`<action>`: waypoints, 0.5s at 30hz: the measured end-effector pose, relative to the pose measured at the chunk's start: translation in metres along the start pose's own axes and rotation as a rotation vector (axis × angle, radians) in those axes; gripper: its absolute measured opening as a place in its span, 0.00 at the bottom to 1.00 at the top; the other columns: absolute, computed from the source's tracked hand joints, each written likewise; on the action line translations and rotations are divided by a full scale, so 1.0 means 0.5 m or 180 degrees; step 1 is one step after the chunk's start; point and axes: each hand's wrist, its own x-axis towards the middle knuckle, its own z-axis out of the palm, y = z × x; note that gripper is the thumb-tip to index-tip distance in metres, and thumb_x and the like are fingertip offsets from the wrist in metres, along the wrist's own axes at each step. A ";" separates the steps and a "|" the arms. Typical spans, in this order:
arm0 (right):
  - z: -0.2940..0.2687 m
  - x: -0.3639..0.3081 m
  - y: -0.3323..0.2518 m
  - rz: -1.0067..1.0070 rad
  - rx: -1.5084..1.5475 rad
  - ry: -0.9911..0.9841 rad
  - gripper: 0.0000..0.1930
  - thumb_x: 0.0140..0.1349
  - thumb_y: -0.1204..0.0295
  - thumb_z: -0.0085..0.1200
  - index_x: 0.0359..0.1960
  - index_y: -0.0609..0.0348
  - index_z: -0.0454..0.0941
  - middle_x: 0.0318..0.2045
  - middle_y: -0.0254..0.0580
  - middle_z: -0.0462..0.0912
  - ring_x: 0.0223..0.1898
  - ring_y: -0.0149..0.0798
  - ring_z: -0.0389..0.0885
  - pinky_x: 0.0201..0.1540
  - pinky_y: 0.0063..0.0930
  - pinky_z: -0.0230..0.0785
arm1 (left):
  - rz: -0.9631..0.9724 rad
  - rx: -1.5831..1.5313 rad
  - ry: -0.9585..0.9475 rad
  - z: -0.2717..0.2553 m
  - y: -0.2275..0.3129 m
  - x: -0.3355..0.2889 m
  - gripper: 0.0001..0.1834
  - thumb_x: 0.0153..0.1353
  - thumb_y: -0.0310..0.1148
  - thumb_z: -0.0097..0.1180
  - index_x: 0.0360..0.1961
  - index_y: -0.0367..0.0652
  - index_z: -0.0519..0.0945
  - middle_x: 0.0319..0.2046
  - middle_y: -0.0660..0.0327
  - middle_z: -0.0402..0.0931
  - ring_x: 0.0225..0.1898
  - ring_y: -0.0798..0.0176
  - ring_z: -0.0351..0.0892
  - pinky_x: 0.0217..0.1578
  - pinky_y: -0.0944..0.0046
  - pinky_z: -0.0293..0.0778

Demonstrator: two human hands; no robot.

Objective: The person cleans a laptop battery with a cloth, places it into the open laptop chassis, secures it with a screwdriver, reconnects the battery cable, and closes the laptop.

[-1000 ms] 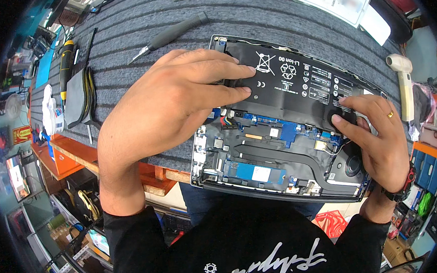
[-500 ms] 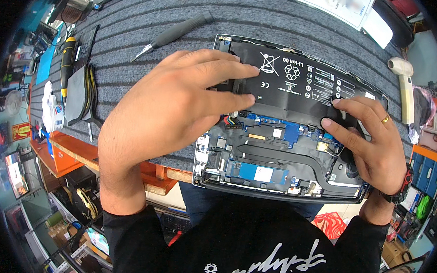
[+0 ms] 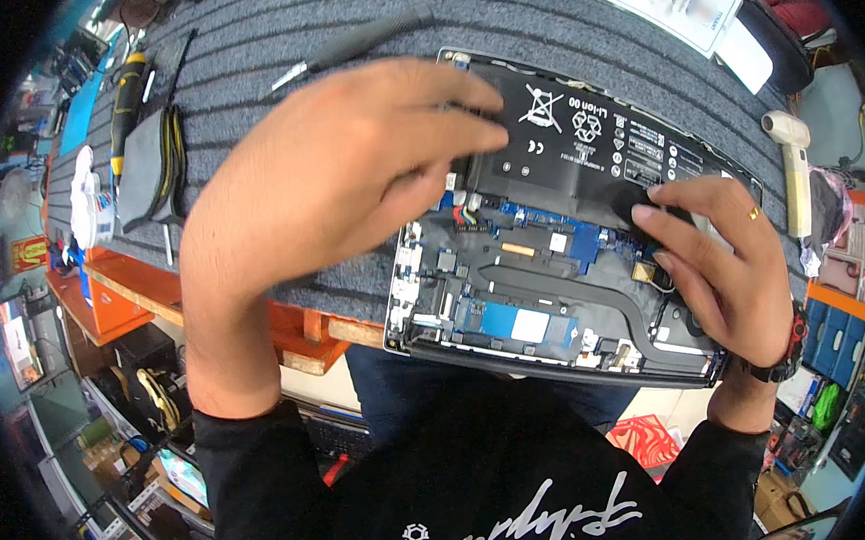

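An opened laptop base point(image 3: 552, 274) lies on the ribbed grey mat near my body, its boards and dark heat pipe point(image 3: 593, 297) exposed. Along its far side is a flat black battery point(image 3: 585, 176) with white printed symbols. My left hand point(image 3: 350, 141) reaches over the battery's left end, fingers stretched out and slightly blurred; its thumb is partly hidden. My right hand point(image 3: 724, 257) rests by the battery's near right edge, fingers apart and fingertips at or just over it. Next to the left hand, multicoloured wires point(image 3: 467, 216) meet the board.
A grey-handled screwdriver point(image 3: 364, 44) lies beyond my left hand. At the left are a yellow-and-black tool point(image 3: 129, 115) and a dark folded pouch point(image 3: 153, 178). A printed card point(image 3: 672, 0) sits at the far right, near a cream-coloured handheld tool point(image 3: 793, 169).
The left fingers have lifted slightly and drawn together over the battery's left end. My right fingers have shifted a little, with another finger now showing below. The whole view has shifted slightly.
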 end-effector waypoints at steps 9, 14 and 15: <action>0.056 0.124 -0.055 -0.0565 -0.0400 0.0269 0.16 0.58 0.75 0.67 0.49 0.56 0.86 0.48 0.43 0.85 0.46 0.49 0.84 0.47 0.39 0.77 | -0.0019 0.0108 0.0026 -0.006 -0.013 0.000 0.18 0.68 0.34 0.60 0.56 0.40 0.84 0.62 0.47 0.76 0.62 0.46 0.77 0.62 0.52 0.73; 0.068 0.130 -0.070 -0.0528 -0.0701 0.0180 0.15 0.60 0.74 0.66 0.49 0.53 0.87 0.47 0.42 0.86 0.46 0.48 0.85 0.47 0.38 0.79 | 0.0004 -0.0081 -0.0288 -0.014 -0.017 0.006 0.19 0.68 0.35 0.59 0.55 0.36 0.84 0.60 0.43 0.77 0.62 0.44 0.76 0.62 0.52 0.73; 0.067 0.129 -0.074 -0.0509 -0.0718 0.0145 0.16 0.59 0.75 0.66 0.50 0.52 0.87 0.48 0.42 0.86 0.47 0.48 0.85 0.47 0.38 0.79 | 0.0124 -0.0081 -0.0201 -0.012 -0.019 0.002 0.18 0.68 0.35 0.59 0.55 0.36 0.84 0.60 0.43 0.78 0.62 0.43 0.76 0.62 0.53 0.73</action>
